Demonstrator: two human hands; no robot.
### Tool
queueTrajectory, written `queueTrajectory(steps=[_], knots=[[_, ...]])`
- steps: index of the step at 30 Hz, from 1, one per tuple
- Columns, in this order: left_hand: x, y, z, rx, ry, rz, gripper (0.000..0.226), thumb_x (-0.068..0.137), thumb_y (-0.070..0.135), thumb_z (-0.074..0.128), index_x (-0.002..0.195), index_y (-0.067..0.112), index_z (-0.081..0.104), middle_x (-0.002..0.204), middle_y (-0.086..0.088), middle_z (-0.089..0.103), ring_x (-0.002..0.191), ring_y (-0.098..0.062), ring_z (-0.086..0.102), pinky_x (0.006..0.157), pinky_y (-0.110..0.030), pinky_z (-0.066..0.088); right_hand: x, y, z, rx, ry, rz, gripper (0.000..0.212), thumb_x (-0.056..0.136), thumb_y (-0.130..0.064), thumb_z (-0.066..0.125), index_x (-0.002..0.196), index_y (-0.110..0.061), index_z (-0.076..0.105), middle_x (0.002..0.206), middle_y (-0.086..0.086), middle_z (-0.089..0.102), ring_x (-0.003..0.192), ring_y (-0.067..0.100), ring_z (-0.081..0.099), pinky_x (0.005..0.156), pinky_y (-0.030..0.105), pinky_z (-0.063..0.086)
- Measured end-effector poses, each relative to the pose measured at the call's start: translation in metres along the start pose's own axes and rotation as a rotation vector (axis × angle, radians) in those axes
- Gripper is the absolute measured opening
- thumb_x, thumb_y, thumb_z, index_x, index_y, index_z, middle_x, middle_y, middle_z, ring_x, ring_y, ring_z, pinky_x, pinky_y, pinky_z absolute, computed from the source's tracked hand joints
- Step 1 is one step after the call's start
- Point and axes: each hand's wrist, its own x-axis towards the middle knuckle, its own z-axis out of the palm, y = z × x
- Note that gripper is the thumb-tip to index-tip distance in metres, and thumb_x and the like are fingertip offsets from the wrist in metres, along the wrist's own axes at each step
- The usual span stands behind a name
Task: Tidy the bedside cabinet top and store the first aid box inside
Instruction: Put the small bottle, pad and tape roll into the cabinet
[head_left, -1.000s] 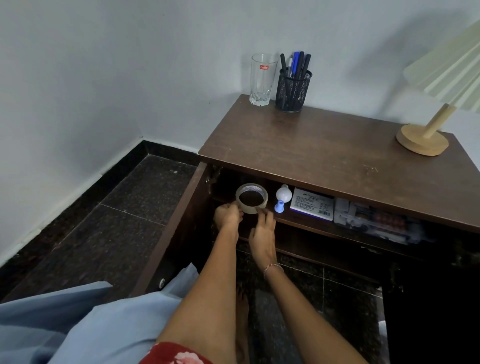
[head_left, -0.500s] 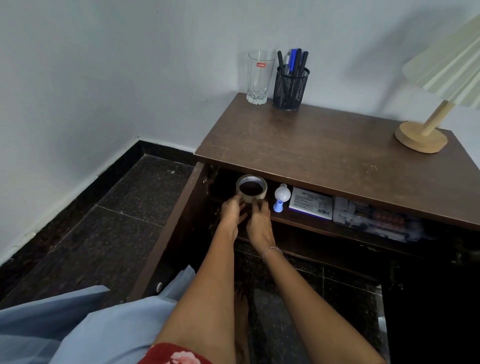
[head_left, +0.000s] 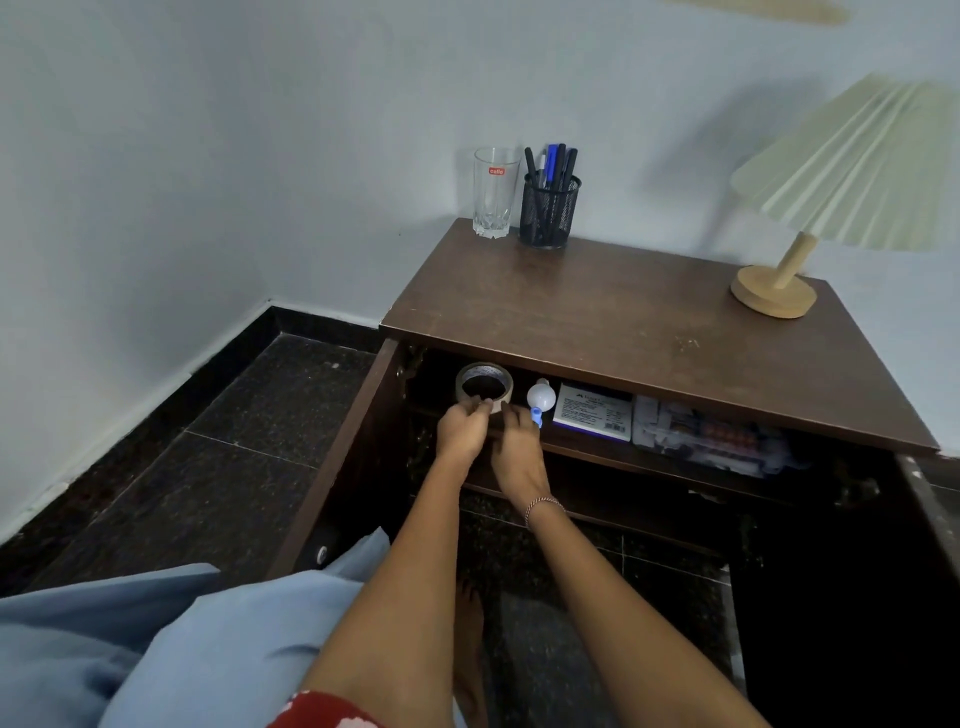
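Note:
A roll of tape (head_left: 484, 384) stands on the upper shelf at the left end inside the open bedside cabinet (head_left: 623, 332). My left hand (head_left: 462, 431) and my right hand (head_left: 517, 449) both hold the roll's lower edge with curled fingers. To its right on the same shelf lie a small white bottle with a blue cap (head_left: 540, 401), a white and blue box (head_left: 592, 418) and a clear plastic box with small items inside (head_left: 711, 439).
On the cabinet top stand a drinking glass (head_left: 496, 192), a black mesh pen holder (head_left: 549, 208) and a lamp with a wooden base (head_left: 774, 296). The left door (head_left: 337, 467) hangs open. Light blue bedding (head_left: 156, 649) lies at the lower left. Dark tiled floor below.
Both hands have pushed the tape roll deeper onto the shelf and set it down near the left wall. The camera view has shifted slightly.

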Motion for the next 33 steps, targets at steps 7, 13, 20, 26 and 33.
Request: queueTrajectory(steps=[7,13,20,26,33], knots=[[-0.032,0.021,-0.021,0.483,0.062,0.281,0.045,0.094,0.033,0.049,0.136,0.018,0.049,0.130,-0.009,0.059,0.122,-0.026,0.053,0.099,-0.036,0.042,-0.026,-0.009,-0.028,-0.127,0.053,-0.022,0.053,0.089,-0.006,0.045,0.141,-0.006,0.035,0.144,0.010,0.035,0.132,0.027,0.034,0.103,0.038,0.042],[-0.077,0.016,-0.046,0.792,0.129,0.564,0.046,0.095,0.029,0.047,0.139,0.016,0.043,0.137,-0.008,0.053,0.127,-0.024,0.048,0.100,-0.037,0.042,-0.050,-0.003,-0.055,-0.230,0.152,-0.031,0.050,0.090,-0.011,0.046,0.140,-0.011,0.039,0.141,0.006,0.041,0.131,0.025,0.037,0.107,0.040,0.038],[-0.115,0.017,-0.081,1.128,0.289,0.712,0.052,0.097,0.025,0.042,0.145,0.010,0.030,0.150,-0.006,0.036,0.143,-0.017,0.024,0.118,-0.038,0.017,-0.078,0.007,-0.081,-0.311,0.215,-0.039,0.045,0.090,-0.010,0.049,0.135,-0.009,0.044,0.140,0.010,0.043,0.134,0.026,0.035,0.110,0.042,0.036],[-0.136,0.058,-0.071,1.192,0.344,0.727,0.059,0.098,0.028,0.038,0.149,0.005,0.018,0.156,-0.011,0.022,0.146,-0.021,0.013,0.120,-0.041,0.011,-0.094,0.023,-0.116,-0.368,0.200,0.008,0.054,0.094,-0.018,0.049,0.144,-0.010,0.032,0.154,0.009,0.026,0.146,0.026,0.014,0.119,0.045,0.020],[-0.160,0.046,-0.095,1.221,0.349,0.615,0.066,0.097,0.032,0.042,0.149,0.004,0.013,0.157,-0.014,0.015,0.147,-0.024,0.008,0.120,-0.043,0.009,-0.126,0.043,-0.150,-0.488,0.129,0.040,0.064,0.098,-0.036,0.041,0.150,-0.010,0.015,0.160,0.006,0.006,0.148,0.027,-0.004,0.120,0.047,0.008]])
